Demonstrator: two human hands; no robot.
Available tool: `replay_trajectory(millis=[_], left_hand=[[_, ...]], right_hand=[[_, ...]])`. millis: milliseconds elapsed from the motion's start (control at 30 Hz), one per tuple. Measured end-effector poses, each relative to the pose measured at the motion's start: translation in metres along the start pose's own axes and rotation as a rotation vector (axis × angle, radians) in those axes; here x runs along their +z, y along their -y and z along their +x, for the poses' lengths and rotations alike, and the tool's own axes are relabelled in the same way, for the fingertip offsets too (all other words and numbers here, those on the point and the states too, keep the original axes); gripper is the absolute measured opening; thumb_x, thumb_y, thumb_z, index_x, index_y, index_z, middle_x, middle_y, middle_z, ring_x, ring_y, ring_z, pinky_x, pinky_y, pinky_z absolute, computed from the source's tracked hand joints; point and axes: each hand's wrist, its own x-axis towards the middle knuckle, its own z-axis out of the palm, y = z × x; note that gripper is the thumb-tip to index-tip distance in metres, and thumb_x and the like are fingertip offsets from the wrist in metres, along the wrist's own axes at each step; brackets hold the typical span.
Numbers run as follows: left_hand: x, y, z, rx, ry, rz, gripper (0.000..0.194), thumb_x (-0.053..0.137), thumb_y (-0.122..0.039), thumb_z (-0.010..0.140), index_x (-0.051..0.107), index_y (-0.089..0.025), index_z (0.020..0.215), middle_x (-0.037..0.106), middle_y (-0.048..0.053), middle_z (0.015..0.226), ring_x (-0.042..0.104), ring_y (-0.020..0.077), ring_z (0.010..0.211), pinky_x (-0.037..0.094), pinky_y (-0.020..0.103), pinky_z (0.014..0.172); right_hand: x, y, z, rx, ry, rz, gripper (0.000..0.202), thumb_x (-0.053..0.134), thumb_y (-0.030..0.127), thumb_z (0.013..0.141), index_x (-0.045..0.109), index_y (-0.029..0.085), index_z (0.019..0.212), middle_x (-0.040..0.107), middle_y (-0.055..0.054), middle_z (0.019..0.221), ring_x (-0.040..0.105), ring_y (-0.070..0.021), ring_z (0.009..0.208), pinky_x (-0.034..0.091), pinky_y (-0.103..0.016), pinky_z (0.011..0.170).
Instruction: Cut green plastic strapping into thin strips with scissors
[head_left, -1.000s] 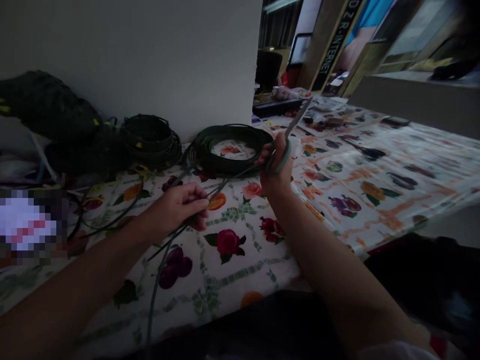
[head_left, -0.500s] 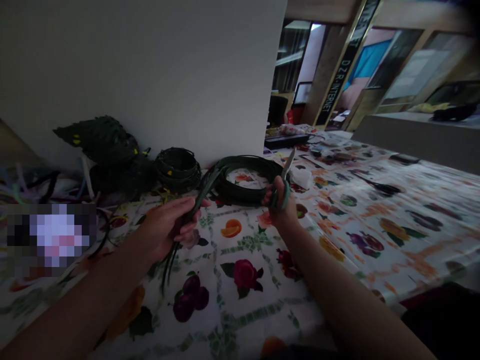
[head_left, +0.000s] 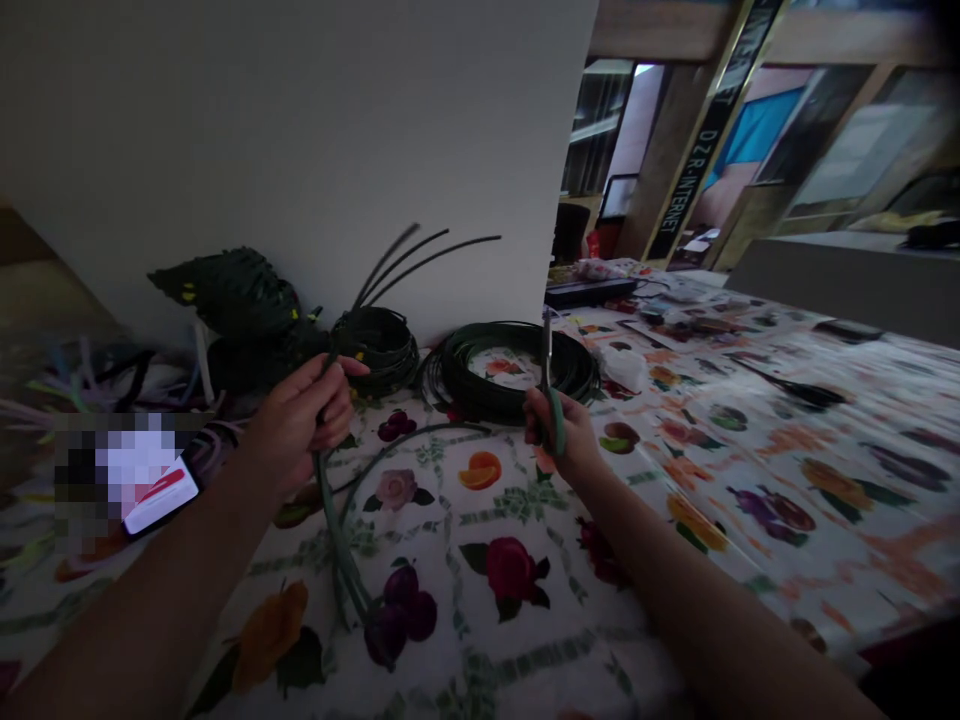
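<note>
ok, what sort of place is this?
Maybe a makeshift craft corner in a shop or office: dark green coil on the table, scissors in the right hand, pillar lettered INTERNET beyond.

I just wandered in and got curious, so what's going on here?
A person sits or stands at a table with a flower-and-fruit tablecloth. The left hand grips several dark green strands; their ends fan out above it and lengths trail below. The right hand holds green-handled scissors, blades pointing up, apart from the strands. Behind the hands, a large dark coil lies near the wall, with a smaller coil to its left.
</note>
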Motion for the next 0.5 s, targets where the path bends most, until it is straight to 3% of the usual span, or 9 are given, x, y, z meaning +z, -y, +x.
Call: replay_trajectory(millis=[167,233,367,500], left_hand=[[-0.026,0.032,0.001,-0.136,-0.009,-0.058,0.027,0.059,-0.031,0.091,0.061,-0.024,0.117,0.04,-0.009,0.051,0.024,0.0029,0.032,0.021,0.012,0.031],[-0.036,0.044,0.001,-0.206,-0.012,-0.081,0.03,0.059,-0.03,0.091,0.06,-0.025,0.121,0.04,-0.009,0.052,0.025,0.0032,0.032,0.022,0.011,0.031],[-0.05,0.062,0.001,-0.316,-0.024,-0.174,0.021,0.058,-0.028,0.091,0.061,-0.02,0.111,0.041,-0.008,0.053,0.025,0.0031,0.033,0.021,0.012,0.031],[-0.048,0.078,0.0,-0.387,-0.038,-0.218,0.016,0.058,-0.029,0.09,0.059,-0.019,0.102,0.037,-0.009,0.052,0.023,0.0027,0.034,0.018,0.012,0.032]], right_hand=[[0.004,-0.004,-0.008,-0.015,0.141,-0.302,0.044,0.066,0.059,0.078,0.049,0.021,0.064,0.051,0.004,0.051,0.049,-0.0126,0.044,0.036,-0.023,0.043],[0.006,-0.006,-0.011,-0.052,0.143,-0.454,0.041,0.067,0.055,0.078,0.048,0.022,0.064,0.049,0.004,0.053,0.048,-0.0133,0.047,0.033,-0.024,0.045],[0.01,-0.009,-0.012,-0.181,0.094,-0.747,0.027,0.065,0.041,0.079,0.047,0.023,0.072,0.047,0.003,0.06,0.047,-0.0158,0.057,0.029,-0.026,0.053],[0.014,-0.018,-0.009,-0.289,0.183,-0.948,0.009,0.056,0.028,0.083,0.049,0.022,0.085,0.057,-0.001,0.074,0.055,-0.0197,0.069,0.034,-0.028,0.061]])
